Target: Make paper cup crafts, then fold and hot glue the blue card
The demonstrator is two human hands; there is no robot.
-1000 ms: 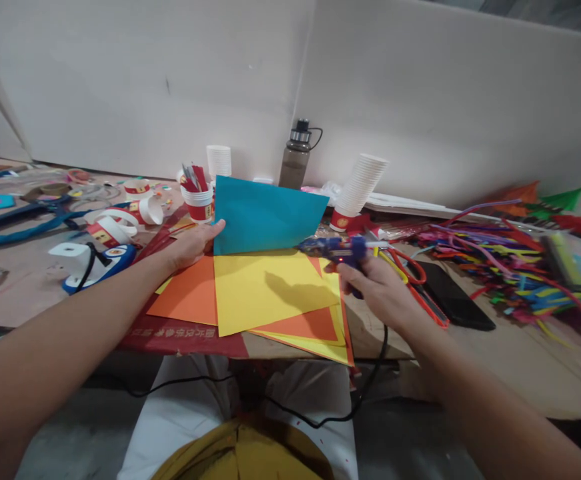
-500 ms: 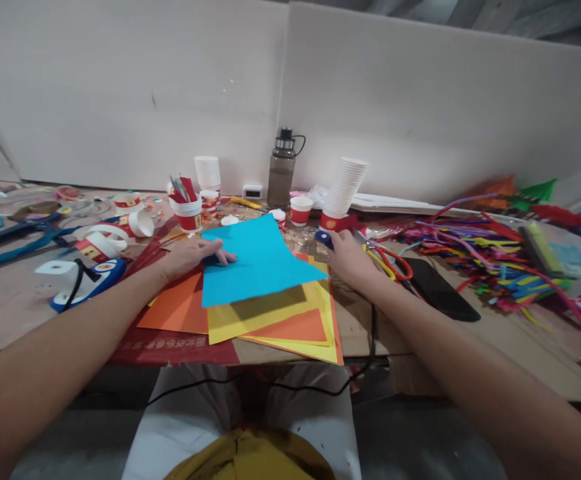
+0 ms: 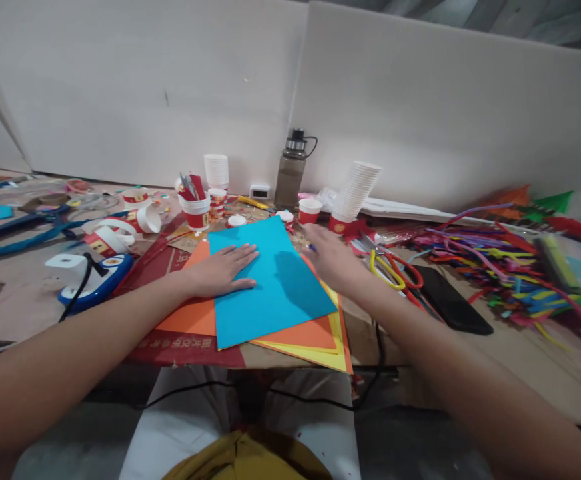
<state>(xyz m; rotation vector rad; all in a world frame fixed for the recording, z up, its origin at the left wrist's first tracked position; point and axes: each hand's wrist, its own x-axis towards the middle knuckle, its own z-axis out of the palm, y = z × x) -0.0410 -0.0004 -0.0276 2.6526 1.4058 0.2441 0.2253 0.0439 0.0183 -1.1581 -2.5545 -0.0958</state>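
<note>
My left hand point(image 3: 227, 270) lies flat with fingers spread on a sheet of blue paper point(image 3: 275, 300). Beneath this sheet, orange paper point(image 3: 187, 319) and yellow paper point(image 3: 337, 357) stick out at the sides and the front. Over the blue sheet's right edge is my right hand point(image 3: 333, 257), slightly blurred, casting a shadow on the paper. A small dark-blue thing point(image 3: 311, 247) pokes out under its fingers, which seem closed around it; its kind is mostly hidden.
Scissors with yellow and red handles point(image 3: 395, 270) lie beside a black phone point(image 3: 447, 300). Behind stand a water bottle point(image 3: 291, 173), a stack of paper cups point(image 3: 357, 190) and a cup of sticks point(image 3: 194, 212). Colourful pipe cleaners point(image 3: 510, 267) lie right, a blue-white device point(image 3: 97, 280) left.
My left hand has moved from the blue sheet's left edge onto its surface, and the sheet now lies flatter. My right hand has shifted left over the sheet with the small blue thing.
</note>
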